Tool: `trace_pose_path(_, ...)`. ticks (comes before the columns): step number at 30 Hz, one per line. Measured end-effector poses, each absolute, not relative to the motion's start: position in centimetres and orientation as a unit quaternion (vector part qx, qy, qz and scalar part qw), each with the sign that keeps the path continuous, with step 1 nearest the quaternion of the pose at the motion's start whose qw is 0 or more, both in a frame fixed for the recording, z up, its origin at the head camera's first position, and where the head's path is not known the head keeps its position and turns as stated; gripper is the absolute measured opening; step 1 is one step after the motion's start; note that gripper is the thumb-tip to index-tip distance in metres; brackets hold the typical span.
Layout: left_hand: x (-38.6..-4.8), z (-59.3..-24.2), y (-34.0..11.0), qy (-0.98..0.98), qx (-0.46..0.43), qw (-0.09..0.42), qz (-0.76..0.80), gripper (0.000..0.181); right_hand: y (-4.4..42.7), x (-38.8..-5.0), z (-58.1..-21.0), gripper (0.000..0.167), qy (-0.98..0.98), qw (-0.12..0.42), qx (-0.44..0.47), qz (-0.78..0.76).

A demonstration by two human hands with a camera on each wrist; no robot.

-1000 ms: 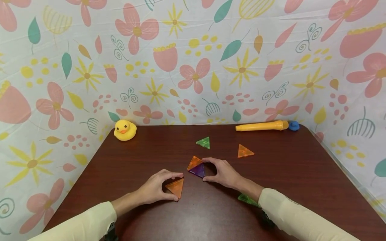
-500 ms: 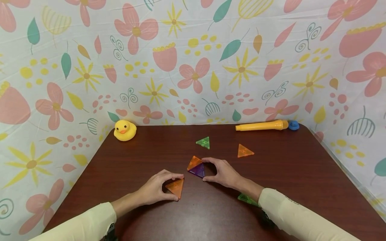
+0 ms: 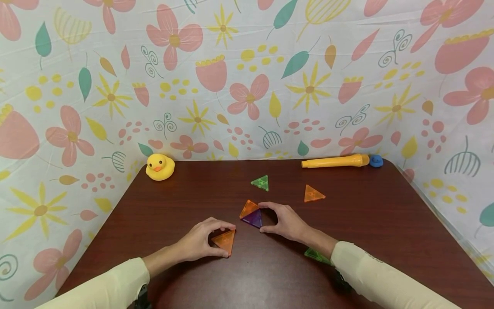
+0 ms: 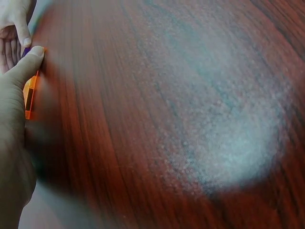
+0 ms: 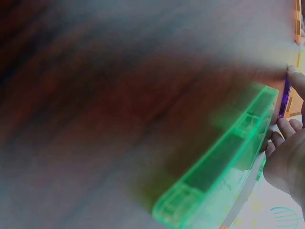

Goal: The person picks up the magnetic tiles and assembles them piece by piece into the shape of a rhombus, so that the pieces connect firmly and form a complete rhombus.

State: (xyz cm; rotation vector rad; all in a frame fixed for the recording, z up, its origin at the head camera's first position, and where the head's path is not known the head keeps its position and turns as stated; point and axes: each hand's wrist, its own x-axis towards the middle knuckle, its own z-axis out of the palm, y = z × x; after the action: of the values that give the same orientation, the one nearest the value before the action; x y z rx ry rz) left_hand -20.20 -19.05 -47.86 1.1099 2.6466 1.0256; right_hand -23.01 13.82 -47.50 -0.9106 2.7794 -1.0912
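Note:
My left hand (image 3: pixel 198 240) pinches an orange triangular tile (image 3: pixel 225 241) between thumb and fingers, at its top and bottom corners. In the left wrist view the thumb of the left hand (image 4: pixel 19 90) lies on the edge of the orange tile (image 4: pixel 30 98). Right of it, a purple triangle (image 3: pixel 253 219) joins a second orange triangle (image 3: pixel 248 208) edge to edge. My right hand (image 3: pixel 287 223) holds this pair at its right side, forefinger at the upper corner and thumb at the lower one. A gap of table separates the pair from the left tile.
A green triangle (image 3: pixel 260 183) and an orange triangle (image 3: pixel 314 194) lie farther back. Another green tile (image 3: pixel 317 255) is partly hidden under the right forearm; it looms large in the right wrist view. At the table's back stand a yellow duck (image 3: pixel 160 167), a yellow microphone-shaped toy (image 3: pixel 335 162) and a small blue duck (image 3: pixel 376 161).

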Motion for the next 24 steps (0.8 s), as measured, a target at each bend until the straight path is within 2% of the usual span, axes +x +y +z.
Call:
trace_pose_path(16, -20.5, -47.4, -18.7, 0.847, 0.387, 0.069, 0.358, 0.066, 13.8, -23.0, -47.5, 0.071, 0.891, 0.010, -0.289, -0.349)
trace_pose_path(24, -20.7, -46.5, -18.6, 0.852, 0.384, 0.100, 0.343, 0.070, 13.8, -23.0, -47.4, 0.071, 0.891, 0.009, -0.289, -0.350)
